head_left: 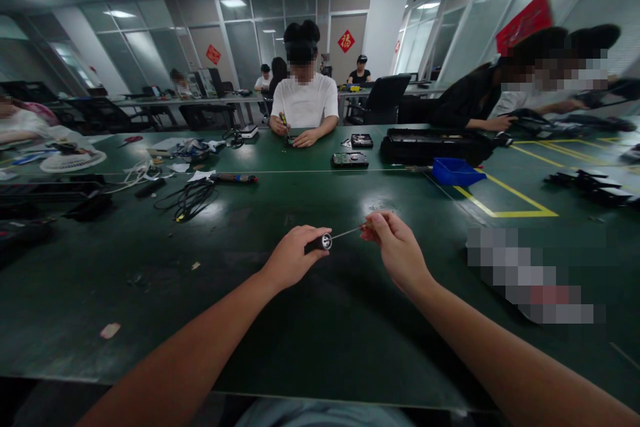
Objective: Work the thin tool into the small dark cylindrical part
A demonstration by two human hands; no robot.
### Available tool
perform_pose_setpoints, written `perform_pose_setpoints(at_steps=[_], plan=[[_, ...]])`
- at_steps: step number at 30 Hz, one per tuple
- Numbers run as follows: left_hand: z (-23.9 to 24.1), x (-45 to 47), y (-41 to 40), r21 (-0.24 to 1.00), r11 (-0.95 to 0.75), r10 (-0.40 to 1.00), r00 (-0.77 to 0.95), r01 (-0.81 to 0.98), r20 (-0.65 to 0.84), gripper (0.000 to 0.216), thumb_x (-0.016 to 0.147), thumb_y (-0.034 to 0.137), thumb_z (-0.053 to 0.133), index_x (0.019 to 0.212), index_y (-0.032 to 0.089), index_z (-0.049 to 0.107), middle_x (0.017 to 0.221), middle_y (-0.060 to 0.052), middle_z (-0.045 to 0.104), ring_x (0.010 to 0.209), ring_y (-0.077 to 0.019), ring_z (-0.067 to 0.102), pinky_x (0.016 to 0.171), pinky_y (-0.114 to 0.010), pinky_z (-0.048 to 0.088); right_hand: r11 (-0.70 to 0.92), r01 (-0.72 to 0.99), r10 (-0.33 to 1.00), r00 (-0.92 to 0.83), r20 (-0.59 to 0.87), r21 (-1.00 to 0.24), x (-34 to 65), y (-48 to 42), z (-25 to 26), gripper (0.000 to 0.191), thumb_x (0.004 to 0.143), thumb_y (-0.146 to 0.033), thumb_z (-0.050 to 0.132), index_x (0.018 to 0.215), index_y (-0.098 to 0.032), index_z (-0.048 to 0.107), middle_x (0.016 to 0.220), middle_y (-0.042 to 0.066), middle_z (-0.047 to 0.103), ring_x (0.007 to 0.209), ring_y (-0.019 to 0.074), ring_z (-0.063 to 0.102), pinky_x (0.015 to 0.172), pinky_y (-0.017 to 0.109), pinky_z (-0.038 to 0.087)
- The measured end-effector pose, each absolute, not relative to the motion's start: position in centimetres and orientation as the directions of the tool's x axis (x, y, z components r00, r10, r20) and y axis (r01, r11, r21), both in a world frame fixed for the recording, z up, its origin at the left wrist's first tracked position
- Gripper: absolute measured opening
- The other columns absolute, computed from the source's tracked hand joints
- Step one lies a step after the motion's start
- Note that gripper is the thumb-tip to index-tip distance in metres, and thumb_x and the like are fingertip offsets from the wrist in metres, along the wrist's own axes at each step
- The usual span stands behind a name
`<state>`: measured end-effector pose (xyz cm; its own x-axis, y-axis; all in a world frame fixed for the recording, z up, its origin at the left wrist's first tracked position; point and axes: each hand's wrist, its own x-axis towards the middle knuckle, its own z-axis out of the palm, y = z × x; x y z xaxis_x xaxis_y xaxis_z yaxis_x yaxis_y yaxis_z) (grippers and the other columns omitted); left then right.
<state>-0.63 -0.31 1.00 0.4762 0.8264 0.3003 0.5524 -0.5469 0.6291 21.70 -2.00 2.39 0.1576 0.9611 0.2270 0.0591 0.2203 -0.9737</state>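
My left hand (pixel 293 255) is closed around the dark handle of a small screwdriver (pixel 325 241), whose metal collar sticks out past my fingers. Its thin shaft (pixel 347 233) runs to the right. My right hand (pixel 393 240) pinches the tip end of that shaft between thumb and fingers. Both hands hover above the dark green table (pixel 280 320), near its middle.
Across the table a person in a white shirt (pixel 305 103) works on a small part. Hard drives (pixel 350 160), a blue bin (pixel 455 172), a black case (pixel 435 145), cables (pixel 187 200) and tools lie further back. A blurred object (pixel 530 277) sits to my right. Other people work left and right.
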Motion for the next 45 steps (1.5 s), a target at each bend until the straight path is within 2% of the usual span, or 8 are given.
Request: perform_pose_setpoints(at_steps=[6, 10, 12, 16, 22, 30, 38, 45], plan=[[0.8, -0.6, -0.2, 0.626, -0.531, 0.837, 0.468, 0.571, 0.283, 0.046, 0.087, 0.023, 0.07, 0.131, 0.03, 0.059, 0.122, -0.003, 0.063, 0.115, -0.022, 0.054, 0.103, -0.04, 0.042, 0.347, 0.409, 0.91, 0.073, 0.409, -0.844, 21.6, -3.0, 3.0, 0.024, 0.098, -0.042, 0.045, 0.097, -0.021, 0.058, 0.083, 0.005, 0.068, 0.077, 0.0197, 0.065, 0.073, 0.034, 0.049], [0.5, -0.6, -0.2, 0.621, -0.524, 0.842, 0.465, 0.583, 0.273, 0.045, 0.085, 0.022, 0.072, 0.128, 0.031, 0.061, 0.118, -0.002, 0.063, 0.113, -0.0209, 0.054, 0.102, -0.038, 0.042, 0.463, 0.561, 0.868, -0.132, 0.479, -0.686, 21.9, -3.4, 3.5, 0.019, 0.1, -0.035, 0.042, 0.101, -0.021, 0.055, 0.074, 0.001, 0.065, 0.068, 0.0176, 0.064, 0.065, 0.03, 0.045], [0.4, -0.6, -0.1, 0.615, -0.522, 0.843, 0.468, 0.591, 0.267, 0.044, 0.085, 0.022, 0.071, 0.128, 0.031, 0.062, 0.117, -0.003, 0.063, 0.112, -0.0215, 0.054, 0.101, -0.038, 0.042, 0.516, 0.593, 0.841, -0.212, 0.498, -0.618, 21.9, -3.6, 3.8, 0.016, 0.1, -0.031, 0.041, 0.103, -0.02, 0.053, 0.076, 0.002, 0.066, 0.068, 0.0171, 0.064, 0.065, 0.03, 0.045], [0.2, -0.6, 0.0, 0.602, -0.521, 0.843, 0.476, 0.605, 0.251, 0.044, 0.086, 0.022, 0.07, 0.128, 0.031, 0.062, 0.117, -0.003, 0.063, 0.113, -0.0221, 0.054, 0.101, -0.039, 0.042, 0.547, 0.635, 0.816, -0.257, 0.518, -0.546, 21.8, -3.7, 4.1, 0.013, 0.1, -0.028, 0.04, 0.102, -0.02, 0.051, 0.079, 0.004, 0.066, 0.071, 0.0178, 0.065, 0.066, 0.03, 0.046], [0.1, -0.8, 0.2, 0.62, -0.495, 0.856, 0.465, 0.609, 0.227, 0.044, 0.086, 0.023, 0.07, 0.129, 0.03, 0.061, 0.118, -0.004, 0.062, 0.112, -0.0224, 0.054, 0.101, -0.039, 0.042, 0.496, 0.694, 0.837, -0.222, 0.5, -0.521, 21.7, -3.4, 3.8, 0.012, 0.099, -0.027, 0.042, 0.1, -0.02, 0.052, 0.08, 0.005, 0.066, 0.072, 0.0199, 0.065, 0.066, 0.032, 0.046], [0.1, -0.8, 0.2, 0.631, -0.488, 0.86, 0.458, 0.603, 0.226, 0.045, 0.085, 0.024, 0.071, 0.128, 0.032, 0.061, 0.117, -0.003, 0.063, 0.112, -0.0218, 0.054, 0.101, -0.039, 0.042, 0.486, 0.59, 0.847, -0.136, 0.513, -0.645, 21.9, -3.4, 3.4, 0.016, 0.101, -0.032, 0.041, 0.102, -0.02, 0.052, 0.079, 0.003, 0.067, 0.075, 0.0184, 0.068, 0.068, 0.03, 0.049], [0.2, -0.6, 0.1, 0.631, -0.499, 0.852, 0.469, 0.594, 0.231, 0.046, 0.084, 0.023, 0.073, 0.127, 0.031, 0.062, 0.115, -0.003, 0.064, 0.111, -0.0215, 0.056, 0.101, -0.038, 0.042, 0.497, 0.611, 0.845, -0.179, 0.505, -0.616, 21.6, -3.5, 3.5, 0.012, 0.1, -0.029, 0.042, 0.101, -0.021, 0.051, 0.079, 0.003, 0.067, 0.072, 0.0175, 0.067, 0.067, 0.03, 0.047], [0.3, -0.6, -0.1, 0.631, -0.485, 0.856, 0.475, 0.605, 0.201, 0.045, 0.083, 0.022, 0.072, 0.127, 0.03, 0.063, 0.116, -0.003, 0.063, 0.112, -0.0224, 0.055, 0.102, -0.039, 0.042, 0.562, 0.637, 0.816, -0.324, 0.478, -0.528, 22.0, -3.5, 4.0, 0.01, 0.1, -0.026, 0.04, 0.101, -0.02, 0.049, 0.072, 0.0, 0.061, 0.062, 0.0153, 0.061, 0.061, 0.027, 0.044]])
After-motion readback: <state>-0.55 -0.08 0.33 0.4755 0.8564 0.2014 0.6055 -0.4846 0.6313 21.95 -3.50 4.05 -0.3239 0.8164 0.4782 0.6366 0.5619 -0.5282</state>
